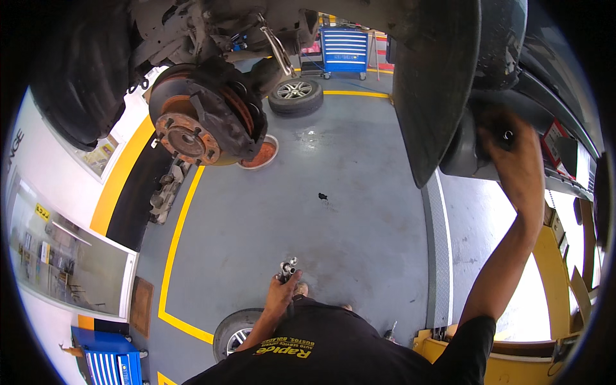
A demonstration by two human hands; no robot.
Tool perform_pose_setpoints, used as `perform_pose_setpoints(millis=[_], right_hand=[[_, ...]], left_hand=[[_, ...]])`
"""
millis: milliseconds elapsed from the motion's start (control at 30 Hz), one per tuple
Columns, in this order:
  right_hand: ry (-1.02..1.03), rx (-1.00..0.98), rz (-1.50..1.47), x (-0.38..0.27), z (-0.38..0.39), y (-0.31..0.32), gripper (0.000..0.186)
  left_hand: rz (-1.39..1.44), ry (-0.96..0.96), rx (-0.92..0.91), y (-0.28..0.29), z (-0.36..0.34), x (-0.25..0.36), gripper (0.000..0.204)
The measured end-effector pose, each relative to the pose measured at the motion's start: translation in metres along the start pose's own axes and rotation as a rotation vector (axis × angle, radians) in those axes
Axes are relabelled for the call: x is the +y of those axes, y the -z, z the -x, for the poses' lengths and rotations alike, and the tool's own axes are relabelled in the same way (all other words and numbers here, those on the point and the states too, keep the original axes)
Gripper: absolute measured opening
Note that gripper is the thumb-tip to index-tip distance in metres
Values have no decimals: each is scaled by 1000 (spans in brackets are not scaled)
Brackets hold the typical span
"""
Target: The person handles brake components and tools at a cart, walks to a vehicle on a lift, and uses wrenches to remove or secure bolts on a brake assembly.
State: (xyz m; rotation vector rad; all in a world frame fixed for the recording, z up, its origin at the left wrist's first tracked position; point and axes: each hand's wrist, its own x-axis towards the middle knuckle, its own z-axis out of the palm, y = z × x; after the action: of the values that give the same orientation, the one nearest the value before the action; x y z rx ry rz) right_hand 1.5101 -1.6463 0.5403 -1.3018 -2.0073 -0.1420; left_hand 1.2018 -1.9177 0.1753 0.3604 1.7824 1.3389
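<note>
Low in the middle, my left hand (280,294) is closed round a chrome socket wrench (288,268), its shiny head pointing up and away from me. My right hand (521,151) is raised at the right, beside the dark lower bodywork (465,151) of the lifted car. Its fingers are partly smeared and curl round a dark piece with a small bright ring (507,135), whose kind I cannot make out. At the upper left hangs the bare wheel hub (187,138) with a rusty brake disc (172,86) and a caliper (240,119); neither hand touches them.
A removed wheel (296,96) lies flat on the floor farther off, near a blue tool cabinet (345,50). Beneath the hub sits a round basin (262,154). Another wheel (232,333) is by my left arm. Yellow lift parts (507,366) stand at the lower right.
</note>
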Motion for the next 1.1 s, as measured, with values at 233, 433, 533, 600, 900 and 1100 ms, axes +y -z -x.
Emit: perform_pose_setpoints(millis=[233,433,533,600,900,1100], right_hand=[[-92,299,-27,18,16,17,42],[168,115,-221,14,11,3,22],[246,209,-52,15,12,-24,23],[211,180,-48,1,15,-14,24],[-180,564,-42,64,52,92,26],[-277,164,239,79,17,79,37]], left_hand=[[27,23,-38,-1,-10,-11,33],[26,-8,-146,1,-8,3,31],[27,-63,-236,0,-6,10,29],[13,-101,-250,3,-3,17,28],[-37,-111,-340,2,-6,26,28],[-46,-87,-374,0,-10,26,29]])
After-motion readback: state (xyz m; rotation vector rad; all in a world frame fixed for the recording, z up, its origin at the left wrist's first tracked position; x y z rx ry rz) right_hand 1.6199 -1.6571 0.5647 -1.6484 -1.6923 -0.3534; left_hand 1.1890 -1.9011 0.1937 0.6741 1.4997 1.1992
